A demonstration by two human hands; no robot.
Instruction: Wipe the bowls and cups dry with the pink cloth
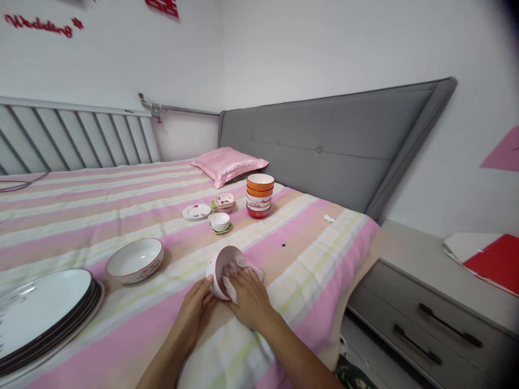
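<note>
A white bowl (226, 255) with a red rim is tipped on its side above the striped bedspread, its opening turned to the right. My left hand (193, 303) grips it from the left, fingers along its outer wall. My right hand (248, 294) presses a pale pinkish cloth (256, 274) into the bowl's mouth, and its fingers lie over the cloth. Part of the cloth sticks out beyond the rim. To the left, a larger white bowl (135, 260) with a red rim sits upright on the bed.
A stack of plates (52, 300) lies at the left. Farther back stand stacked bowls (260, 195), small dishes (220, 221), pink dishes (224, 201) and small plates (197, 211). A pink pillow (229, 163) rests by the grey headboard (324, 135). A drawer cabinet (430, 292) is at the right.
</note>
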